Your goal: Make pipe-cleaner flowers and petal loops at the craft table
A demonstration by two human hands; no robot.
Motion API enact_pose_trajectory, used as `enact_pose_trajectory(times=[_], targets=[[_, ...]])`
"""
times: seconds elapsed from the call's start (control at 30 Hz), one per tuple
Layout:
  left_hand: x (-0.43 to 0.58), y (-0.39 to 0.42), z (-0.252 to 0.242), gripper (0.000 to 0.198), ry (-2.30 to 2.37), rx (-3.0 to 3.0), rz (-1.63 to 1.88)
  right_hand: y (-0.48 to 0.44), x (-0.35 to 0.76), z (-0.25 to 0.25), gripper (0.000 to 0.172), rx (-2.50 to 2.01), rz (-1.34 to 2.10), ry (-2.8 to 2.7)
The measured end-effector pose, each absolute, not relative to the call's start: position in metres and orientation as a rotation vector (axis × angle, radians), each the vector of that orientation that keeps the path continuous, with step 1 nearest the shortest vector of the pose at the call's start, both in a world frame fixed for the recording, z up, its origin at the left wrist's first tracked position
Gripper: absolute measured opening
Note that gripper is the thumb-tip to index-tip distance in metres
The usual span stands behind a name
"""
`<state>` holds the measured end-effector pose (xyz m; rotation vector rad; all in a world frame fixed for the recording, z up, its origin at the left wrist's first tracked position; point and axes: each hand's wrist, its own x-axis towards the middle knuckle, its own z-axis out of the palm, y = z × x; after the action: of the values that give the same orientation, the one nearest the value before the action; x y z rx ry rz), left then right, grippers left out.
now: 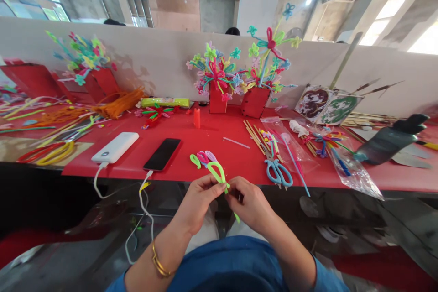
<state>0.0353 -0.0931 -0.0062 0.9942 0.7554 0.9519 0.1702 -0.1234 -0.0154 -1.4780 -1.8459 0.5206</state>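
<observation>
My left hand (200,200) and my right hand (248,200) meet just in front of the red table's (212,146) near edge. Both pinch a light green pipe cleaner (219,174) bent into a loop; its free end hangs down below my right hand. Just beyond it, small green and pink pipe-cleaner loops (203,159) lie on the table. Blue-handled scissors (278,172) rest to the right of my hands.
A black phone (162,154) and a white power bank (115,147) with cables lie at the left. Two red boxes (253,101) with pipe-cleaner flowers stand at the back. Wooden sticks (253,136), plastic bags (349,164) and orange pipe cleaners (118,104) lie about.
</observation>
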Motion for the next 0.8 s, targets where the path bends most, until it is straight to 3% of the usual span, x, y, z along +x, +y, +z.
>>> enact_pose_trajectory(times=[0.47,0.7,0.8], targets=[[0.0366,-0.0918,-0.0084,0.009,0.846,0.993,1.017,-0.1251,0.1676,-0.0129,0.006,-1.477,0.628,-1.795],[0.0398,-0.0911,-0.0097,0.011,0.873,0.971,1.038,-0.1239,0.1639,-0.0191,0.022,-1.519,0.326,-1.750],[0.0403,-0.0897,-0.0128,0.009,0.897,0.967,1.040,-0.1237,0.1655,-0.0198,0.020,-1.465,0.164,-1.861]])
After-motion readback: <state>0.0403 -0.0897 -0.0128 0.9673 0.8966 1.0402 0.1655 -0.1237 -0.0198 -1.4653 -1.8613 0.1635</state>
